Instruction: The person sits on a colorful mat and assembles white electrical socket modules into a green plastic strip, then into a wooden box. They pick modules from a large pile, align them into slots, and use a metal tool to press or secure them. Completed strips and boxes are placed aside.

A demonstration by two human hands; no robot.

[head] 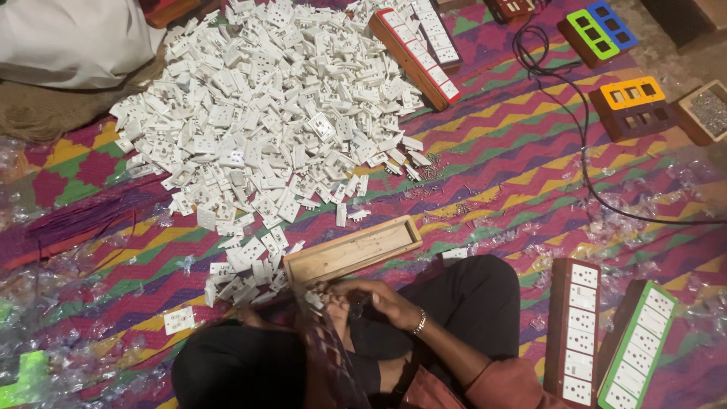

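Observation:
I sit cross-legged on a patterned mat in black trousers. My right hand [382,299], with a bracelet at the wrist, curls its fingers over my lap, and what it grips is too small to make out. My left hand [331,301] meets it, partly hidden by a checked cloth, and pinches a small white socket module [314,299]. Both hands are at the near end of a long, empty wooden strip box [352,250]. A big heap of white socket modules [273,121] lies beyond the box.
Two finished socket boards, one brown [573,329] and one green [636,344], lie at my right. A filled wooden board [413,53] lies by the heap. Coloured empty frames [598,30] [632,106], a black cable [583,151], a screw tray [708,113], a white sack [72,38] and clear wrappers lie around.

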